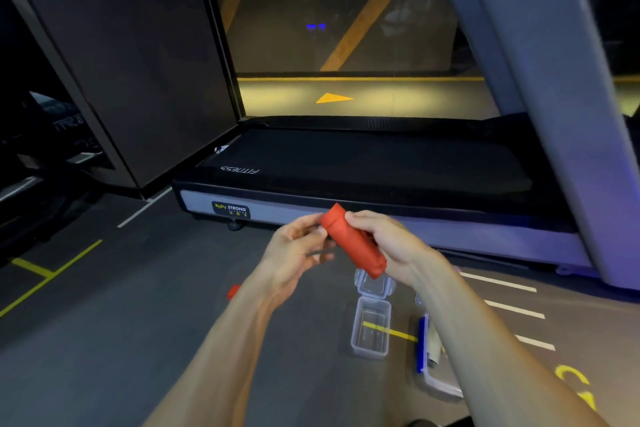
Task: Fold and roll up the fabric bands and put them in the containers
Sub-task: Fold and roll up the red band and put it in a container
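A red fabric band (353,241), rolled into a tight cylinder, is held up above the floor. My right hand (388,246) grips the roll along its right side, fingers curled over its top end. My left hand (298,246) touches the roll's upper left end with its fingertips and pinches a thin dark band (320,253) that sticks out to the right. Below the roll, on the floor, stands an open clear plastic container (370,331) with its lid (374,286) lying beyond it. A second red roll (233,291) peeks out behind my left forearm.
A second clear container with a blue-edged lid (429,357) lies to the right, partly hidden by my right forearm. A treadmill (363,180) stretches across the floor just ahead, its grey upright post (540,114) rising at the right. Yellow and white lines mark the grey floor.
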The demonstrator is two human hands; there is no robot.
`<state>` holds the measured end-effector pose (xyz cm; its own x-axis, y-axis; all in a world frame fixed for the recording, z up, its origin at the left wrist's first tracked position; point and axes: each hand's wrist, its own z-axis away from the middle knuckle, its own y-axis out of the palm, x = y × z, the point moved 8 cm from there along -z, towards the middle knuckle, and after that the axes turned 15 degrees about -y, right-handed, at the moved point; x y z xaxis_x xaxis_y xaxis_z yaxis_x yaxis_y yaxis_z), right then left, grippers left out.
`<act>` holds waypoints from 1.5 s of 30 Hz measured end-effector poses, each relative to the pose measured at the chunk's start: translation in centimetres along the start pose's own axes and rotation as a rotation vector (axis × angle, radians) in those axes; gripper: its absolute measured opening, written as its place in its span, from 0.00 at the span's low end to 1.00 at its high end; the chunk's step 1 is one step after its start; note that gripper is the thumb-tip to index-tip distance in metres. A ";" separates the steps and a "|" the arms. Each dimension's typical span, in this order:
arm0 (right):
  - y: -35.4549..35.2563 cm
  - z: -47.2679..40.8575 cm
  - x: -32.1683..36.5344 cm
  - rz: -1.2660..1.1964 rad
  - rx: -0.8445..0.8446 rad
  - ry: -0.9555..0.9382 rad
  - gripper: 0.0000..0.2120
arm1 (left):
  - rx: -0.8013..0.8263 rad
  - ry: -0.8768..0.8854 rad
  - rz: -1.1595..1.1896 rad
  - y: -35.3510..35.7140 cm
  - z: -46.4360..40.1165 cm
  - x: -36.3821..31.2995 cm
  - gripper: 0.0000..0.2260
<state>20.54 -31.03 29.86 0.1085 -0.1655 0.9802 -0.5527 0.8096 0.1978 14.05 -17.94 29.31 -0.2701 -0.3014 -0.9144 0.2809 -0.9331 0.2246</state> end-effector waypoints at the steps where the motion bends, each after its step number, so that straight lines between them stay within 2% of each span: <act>1: -0.4 0.0 0.1 0.055 -0.028 -0.028 0.13 | -0.007 -0.004 -0.011 0.3 0.0 -0.2 0.11; 5: -0.9 -0.1 1.7 0.259 -0.062 -0.183 0.12 | -0.019 -0.017 -0.032 1.1 0.2 -1.9 0.10; 9: 0.1 -0.5 2.9 0.583 0.014 -0.341 0.24 | -0.089 0.062 -0.254 1.0 -0.1 -4.4 0.09; 12: 0.6 -1.3 3.2 0.737 -0.001 -0.382 0.28 | -0.089 0.115 -0.393 0.1 -0.7 -5.6 0.10; 16: 0.7 -3.4 2.2 0.883 0.027 -0.350 0.21 | -0.042 0.118 -0.496 -0.7 -2.6 -5.7 0.09; 20: -0.1 -6.3 0.8 1.001 0.075 -0.313 0.18 | -0.072 0.086 -0.450 -1.9 -6.3 -3.7 0.03; 23: -1.6 -8.1 -2.1 1.056 0.139 -0.277 0.15 | -0.097 0.045 -0.449 -2.4 -9.9 -0.2 0.02; 26: -4.8 -9.0 -8.3 0.995 0.101 -0.174 0.20 | -0.096 -0.030 -0.455 -2.4 -14.1 5.2 0.00; 32: -12.0 -7.0 -25.6 0.860 0.066 0.227 0.13 | -0.015 -0.360 -0.520 -4.6 -20.4 19.9 0.04; 36: -16.9 -5.0 -33.9 0.813 -0.070 0.469 0.17 | -0.069 -0.530 -0.549 -7.6 -23.1 27.6 0.09; 40: -18.6 -7.8 -37.5 0.817 -0.113 0.511 0.22 | -0.117 -0.579 -0.600 -8.9 -25.8 32.2 0.09; 43: -18.4 -10.8 -39.5 0.911 -0.066 0.501 0.19 | -0.145 -0.595 -0.631 -8.8 -27.9 34.8 0.02; 45: -18.3 -12.2 -40.6 0.976 -0.084 0.513 0.17 | -0.147 -0.595 -0.700 -8.7 -29.2 36.5 0.11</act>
<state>36.37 -32.27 -13.51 -0.0031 0.8028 0.5962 -0.5318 0.5036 -0.6809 28.67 -15.12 -15.89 -0.8383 0.2321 -0.4934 -0.0214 -0.9182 -0.3956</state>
